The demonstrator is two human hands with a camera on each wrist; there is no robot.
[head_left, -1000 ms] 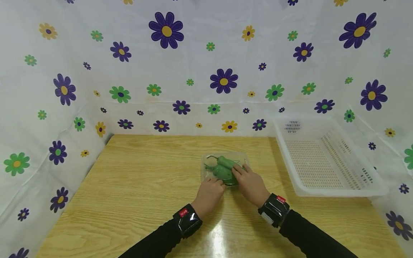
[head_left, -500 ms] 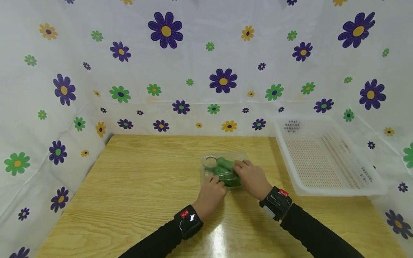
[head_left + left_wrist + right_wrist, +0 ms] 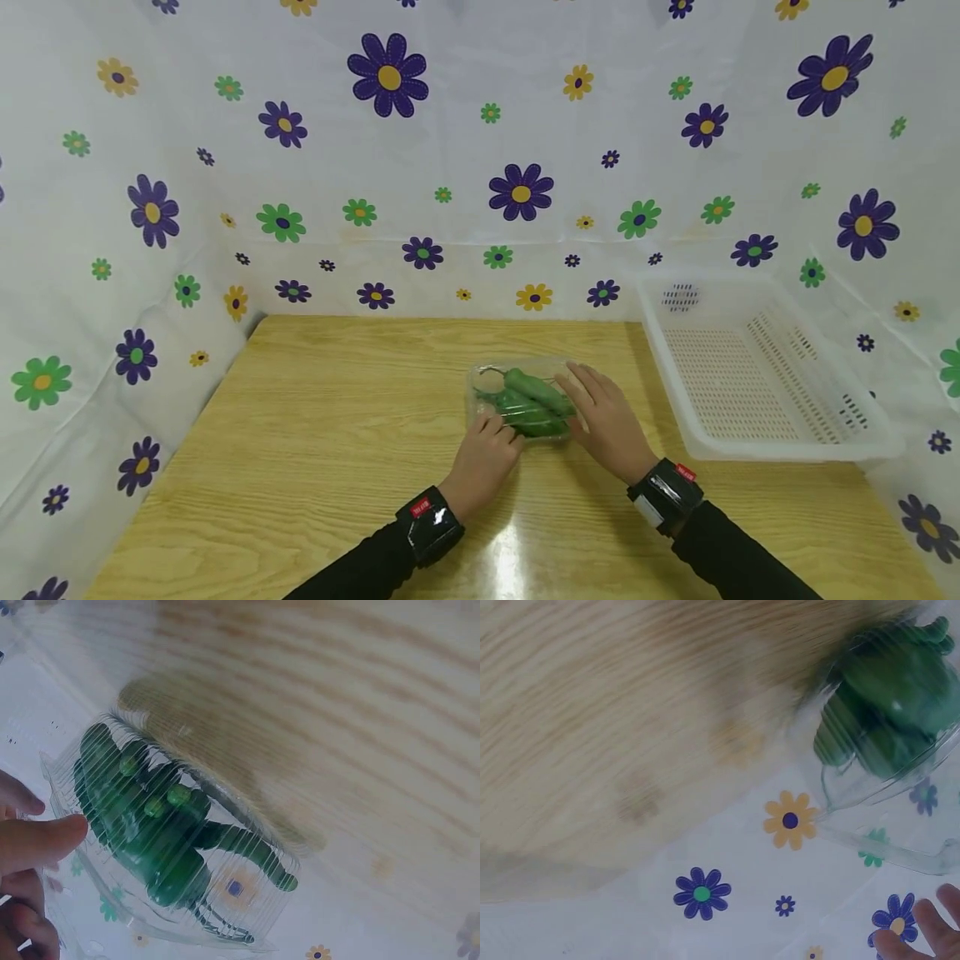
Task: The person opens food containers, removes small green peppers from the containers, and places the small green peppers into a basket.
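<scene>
A clear plastic container [image 3: 549, 365] lies on the wooden table with green peppers [image 3: 534, 386] inside, thin stems pointing left. My left hand [image 3: 486, 458] holds its near left corner with curled fingers. In the left wrist view the thumb [image 3: 52, 841] presses the edge of the ribbed clear plastic, and several green peppers [image 3: 142, 832] show through it. My right hand [image 3: 611, 425] is at the container's right side, fingers extended and spread along that edge. In the right wrist view its fingertips [image 3: 930, 922] hold nothing, below the peppers [image 3: 900, 682].
A white perforated plastic basket [image 3: 675, 400] stands at the right of the table [image 3: 337, 433]. White cloth [image 3: 450, 142] printed with flowers hangs behind and along both sides. Black bands circle both wrists.
My right hand has shifted right off the top of the peppers, and its fingers have straightened. More of the peppers now shows. The left hand stays at the near left corner.
</scene>
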